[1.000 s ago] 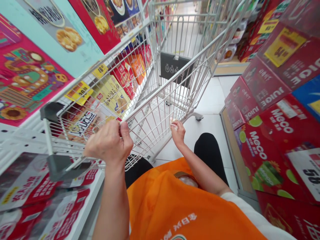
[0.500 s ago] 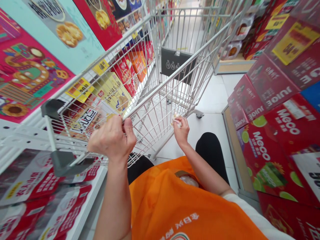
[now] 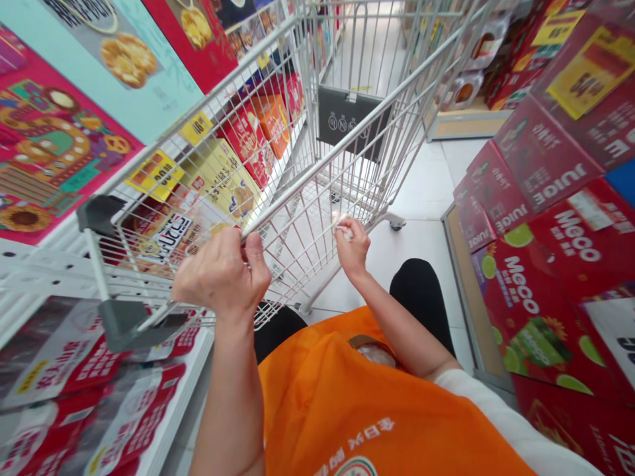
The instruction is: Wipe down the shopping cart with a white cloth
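A metal shopping cart stands at an angle in front of me. My left hand is closed round its near top rail. Pinched in my right hand is a small crumpled white cloth, pressed against the wire bars of the cart's near side. Most of the cloth is hidden by my fingers. A dark grey panel hangs at the cart's far end, and the handle's grey corner piece juts out left of my left hand.
Boxed snacks with yellow price tags fill the shelf behind the cart. Red drink cartons are stacked close on my right. Red-and-white packs lie on a low shelf at lower left. White floor tiles show beyond my knees.
My right hand has moved slightly up and left along the cart's wire side with the cloth. The left hand keeps its grip on the rail.
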### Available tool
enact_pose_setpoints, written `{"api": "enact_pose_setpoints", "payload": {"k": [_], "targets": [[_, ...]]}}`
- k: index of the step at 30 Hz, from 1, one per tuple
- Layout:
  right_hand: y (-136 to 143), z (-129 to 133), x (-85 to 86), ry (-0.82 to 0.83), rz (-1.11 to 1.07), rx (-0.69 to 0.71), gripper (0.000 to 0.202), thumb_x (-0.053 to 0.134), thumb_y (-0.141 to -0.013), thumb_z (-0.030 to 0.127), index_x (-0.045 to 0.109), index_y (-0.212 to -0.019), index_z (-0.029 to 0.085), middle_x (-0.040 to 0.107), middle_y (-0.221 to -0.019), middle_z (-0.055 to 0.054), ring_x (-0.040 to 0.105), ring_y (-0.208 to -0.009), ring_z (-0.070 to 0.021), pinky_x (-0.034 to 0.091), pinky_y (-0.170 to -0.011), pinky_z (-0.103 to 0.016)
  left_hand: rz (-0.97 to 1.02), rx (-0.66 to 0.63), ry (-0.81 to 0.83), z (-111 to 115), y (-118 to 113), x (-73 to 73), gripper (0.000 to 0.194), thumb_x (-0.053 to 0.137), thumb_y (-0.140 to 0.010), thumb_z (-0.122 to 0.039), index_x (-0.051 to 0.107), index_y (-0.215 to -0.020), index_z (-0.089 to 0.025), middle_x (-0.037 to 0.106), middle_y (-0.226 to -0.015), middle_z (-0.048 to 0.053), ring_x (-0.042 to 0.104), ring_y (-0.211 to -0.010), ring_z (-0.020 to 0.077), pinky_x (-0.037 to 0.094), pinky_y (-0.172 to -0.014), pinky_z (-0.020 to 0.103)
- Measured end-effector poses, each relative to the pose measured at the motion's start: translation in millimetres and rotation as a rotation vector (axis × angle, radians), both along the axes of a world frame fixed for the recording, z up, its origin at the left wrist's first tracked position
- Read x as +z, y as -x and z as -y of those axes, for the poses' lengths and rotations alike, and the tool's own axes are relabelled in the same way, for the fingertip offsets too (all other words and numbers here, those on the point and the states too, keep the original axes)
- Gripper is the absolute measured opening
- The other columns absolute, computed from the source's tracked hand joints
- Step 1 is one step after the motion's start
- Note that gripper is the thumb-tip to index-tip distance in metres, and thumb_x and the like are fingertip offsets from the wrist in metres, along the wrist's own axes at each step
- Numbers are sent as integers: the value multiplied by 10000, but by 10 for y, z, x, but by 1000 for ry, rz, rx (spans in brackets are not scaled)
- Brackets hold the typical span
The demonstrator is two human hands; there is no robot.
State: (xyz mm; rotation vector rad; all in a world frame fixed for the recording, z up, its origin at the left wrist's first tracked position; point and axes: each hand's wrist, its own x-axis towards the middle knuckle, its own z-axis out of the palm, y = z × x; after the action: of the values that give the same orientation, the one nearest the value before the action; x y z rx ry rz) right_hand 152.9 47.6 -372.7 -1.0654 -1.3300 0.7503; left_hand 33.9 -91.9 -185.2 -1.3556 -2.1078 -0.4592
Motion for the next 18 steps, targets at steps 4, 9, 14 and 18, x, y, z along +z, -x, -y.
{"api": "enact_pose_setpoints", "payload": {"k": [4, 9, 14, 18], "targets": [[-11, 25, -105, 37, 20, 27, 97, 503, -762, 180, 582, -787, 231, 651, -854, -18, 599, -875, -187, 471, -880, -338, -2, 0, 1, -3, -4, 2, 335, 432, -965, -456, 486, -738, -215, 463, -659, 16, 391, -601, 175, 145, -629, 348], [-150, 240, -166, 90, 22, 9, 104, 523, -778, 196, 622, -802, 218, 667, -907, -39, 624, -927, -187, 491, -892, -337, 21, 5, 2, -2, 11, -24, 328, 426, -964, -459, 503, -758, -216, 448, -668, 17, 390, -623, 181, 175, -638, 344], [-54, 266, 169, -58, -8, 16, 107, 568, -820, 200, 653, -876, 230, 679, -1033, -56, 635, -1055, -191, 483, -980, -352, 90, -17, 5, 0, 21, -42, 313, 438, -961, -454, 531, -787, -211, 462, -696, 30, 411, -655, 194, 212, -637, 336], [79, 293, -16, 39, 4, 25, 100, 533, -791, 189, 625, -799, 228, 696, -920, -39, 645, -945, -191, 501, -905, -350, 100, -20, 3, -2, 16, -37, 309, 440, -962, -452, 531, -791, -212, 457, -696, 26, 396, -648, 188, 212, -637, 331]]}}
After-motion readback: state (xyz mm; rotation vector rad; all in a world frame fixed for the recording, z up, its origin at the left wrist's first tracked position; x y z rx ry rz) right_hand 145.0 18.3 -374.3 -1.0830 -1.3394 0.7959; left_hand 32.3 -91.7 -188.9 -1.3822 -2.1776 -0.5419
